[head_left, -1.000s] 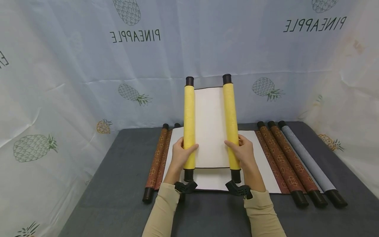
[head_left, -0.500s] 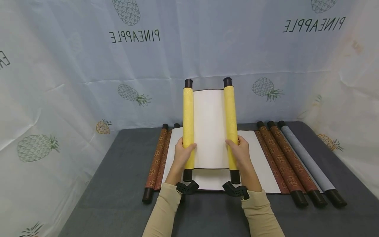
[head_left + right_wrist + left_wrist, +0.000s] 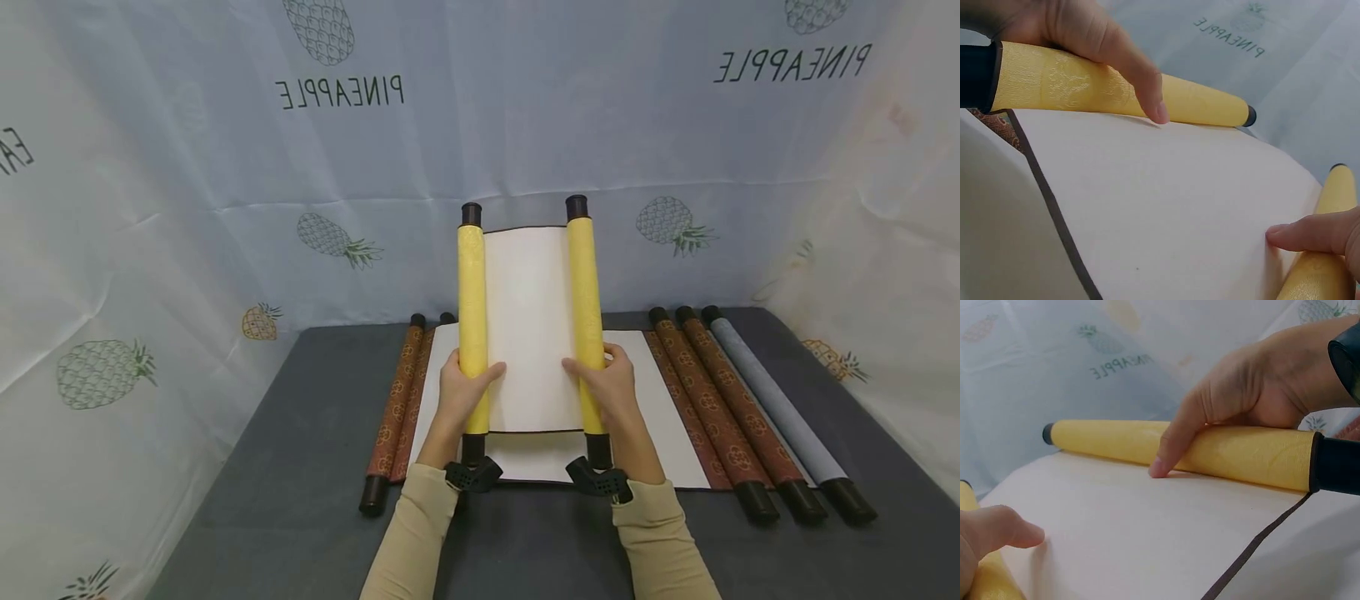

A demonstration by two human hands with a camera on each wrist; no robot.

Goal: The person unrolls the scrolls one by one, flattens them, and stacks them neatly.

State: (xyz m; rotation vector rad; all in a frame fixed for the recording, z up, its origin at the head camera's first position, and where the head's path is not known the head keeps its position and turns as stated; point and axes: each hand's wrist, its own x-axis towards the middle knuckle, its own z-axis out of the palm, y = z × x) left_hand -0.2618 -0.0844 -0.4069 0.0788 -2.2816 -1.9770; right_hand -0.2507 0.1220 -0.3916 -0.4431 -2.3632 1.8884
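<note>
A scroll with two yellow rolls and black end knobs is held up above the table, its blank white sheet (image 3: pixel 528 333) spanning the gap between the rolls. My left hand (image 3: pixel 460 392) grips the left yellow roll (image 3: pixel 472 292) low down, thumb on the white sheet. The right yellow roll (image 3: pixel 583 292) is held by my right hand (image 3: pixel 613 387) in the same way. Both wrist views show the thumbs pressing the sheet beside the rolls; the other fingers are hidden behind. The rolls stand roughly upright, and the printed side, if any, is not visible.
Beneath lies a partly unrolled white scroll (image 3: pixel 660 417) on the dark grey table (image 3: pixel 262 467). Brown patterned rolls (image 3: pixel 395 400) lie at its left, more brown rolls (image 3: pixel 712 408) at its right, then a grey roll (image 3: pixel 787 408). A pineapple-print curtain (image 3: pixel 525 125) hangs behind.
The left yellow roll has shifted slightly left, so the gap of white sheet is a little wider. Both rolls sit slightly lower than a second ago.
</note>
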